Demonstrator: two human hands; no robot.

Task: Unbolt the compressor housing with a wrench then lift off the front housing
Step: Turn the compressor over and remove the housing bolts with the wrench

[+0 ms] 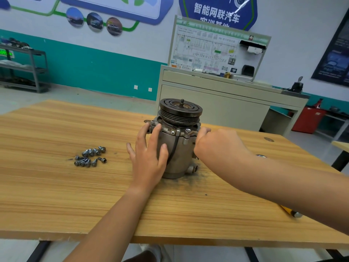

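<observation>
A grey metal compressor point(178, 148) stands upright on the wooden table point(56, 195), its grooved black pulley point(181, 110) on top. The front housing flange point(187, 131) sits just under the pulley with a screw head showing. My left hand point(149, 154) lies against the left side of the body, fingers spread and reaching up to the flange. My right hand point(215, 142) is at the right side of the flange with its fingers curled round the rim; the fingertips are hidden behind the housing. Several loose bolts point(90, 156) lie in a heap to the left.
A yellow-handled tool point(290, 211) lies near the table's right front edge. A small round metal piece point(261, 156) shows behind my right forearm. Dark grime marks the table around the compressor's base. A grey training bench with a wiring board point(217, 50) stands behind the table.
</observation>
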